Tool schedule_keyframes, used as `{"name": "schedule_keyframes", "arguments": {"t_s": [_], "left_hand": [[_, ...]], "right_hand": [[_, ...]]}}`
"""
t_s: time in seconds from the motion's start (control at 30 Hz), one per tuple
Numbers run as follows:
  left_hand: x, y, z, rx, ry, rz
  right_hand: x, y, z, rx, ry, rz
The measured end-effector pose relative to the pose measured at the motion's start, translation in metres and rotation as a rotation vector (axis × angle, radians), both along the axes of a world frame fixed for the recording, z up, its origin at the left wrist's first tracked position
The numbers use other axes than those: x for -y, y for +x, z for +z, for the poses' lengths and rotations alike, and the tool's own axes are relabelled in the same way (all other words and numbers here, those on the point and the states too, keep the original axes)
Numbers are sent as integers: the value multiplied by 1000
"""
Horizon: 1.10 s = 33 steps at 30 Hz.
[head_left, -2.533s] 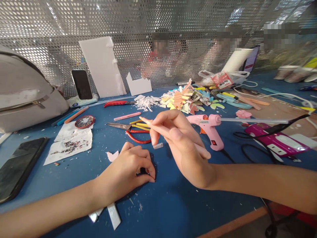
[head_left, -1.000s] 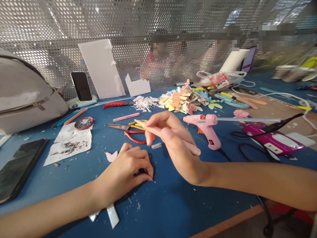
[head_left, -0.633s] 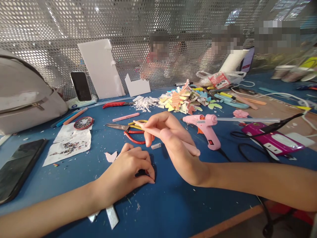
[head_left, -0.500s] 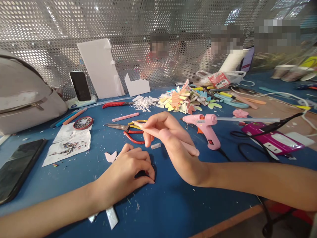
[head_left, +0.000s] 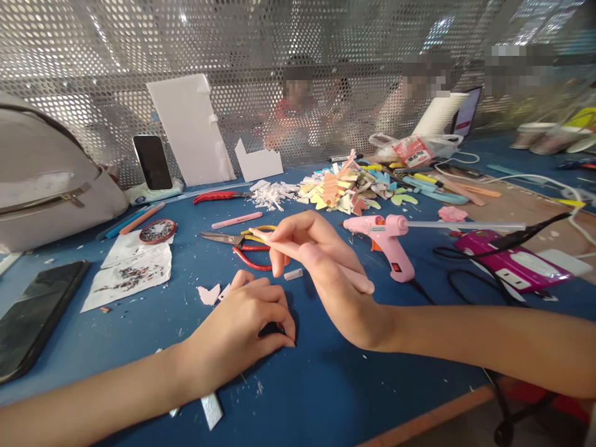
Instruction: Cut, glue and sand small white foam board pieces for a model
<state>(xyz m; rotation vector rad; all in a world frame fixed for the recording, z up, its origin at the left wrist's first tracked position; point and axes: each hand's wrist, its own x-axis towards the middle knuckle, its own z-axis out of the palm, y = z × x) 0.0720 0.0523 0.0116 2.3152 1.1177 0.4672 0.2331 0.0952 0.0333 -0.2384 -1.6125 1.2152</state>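
My right hand (head_left: pixel 333 279) is closed around a pink pen (head_left: pixel 361 280) held above the table, its tip pointing left. Just below the fingers lies a small clear cap (head_left: pixel 293 274). On the tabletop rests my left hand (head_left: pixel 251 316), thumb and forefinger pinched together; whatever may be between them is hidden. Small pale pink cut pieces (head_left: pixel 209 294) lie beside its knuckles. Scissors with red and yellow handles (head_left: pixel 251 257) lie open behind both hands, partly covered by the right one. A second pink pen (head_left: pixel 237 220) lies behind the scissors.
A pink glue gun (head_left: pixel 384 239) and purple power strip (head_left: pixel 512 261) with cables are at right. Colored scraps (head_left: pixel 339 186) and white scraps (head_left: pixel 272 195) are piled behind. Phones (head_left: pixel 41 316), a stained paper sheet (head_left: pixel 133 267) and a grey bag (head_left: pixel 51 180) sit left.
My left hand has shifted slightly right, uncovering more of the pink pieces beside it. The right hand with the pen stays about the same.
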Motion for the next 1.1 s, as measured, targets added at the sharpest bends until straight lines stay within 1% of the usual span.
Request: {"name": "schedule_keyframes", "arguments": {"t_s": [0.1,0.2,0.3,0.37,0.5,0.6,0.73,0.83,0.93,1.1], "left_hand": [[3,0,-1,6,5,-9],[9,7,-1,20,8,-31],[14,24,0,92,15,-26],[13,38,-1,152,13,4],[4,62,-6,196,29,43],[-2,72,-11,208,65,45],[-4,78,-15,218,77,17],[-4,80,-15,223,63,-12],[-4,79,-15,228,57,-13],[-4,77,-14,234,44,-9]], "right_hand": [[0,1,0,-2,-21,3],[-1,2,2,0,-15,-2],[-3,3,4,0,-25,4],[-4,3,6,-16,-24,3],[-4,4,14,-52,-17,10],[-2,6,21,-67,-6,-17],[1,7,24,-71,10,-36],[2,7,25,-61,25,-49],[3,5,27,-41,39,-64],[5,5,29,-52,44,-28]]}}
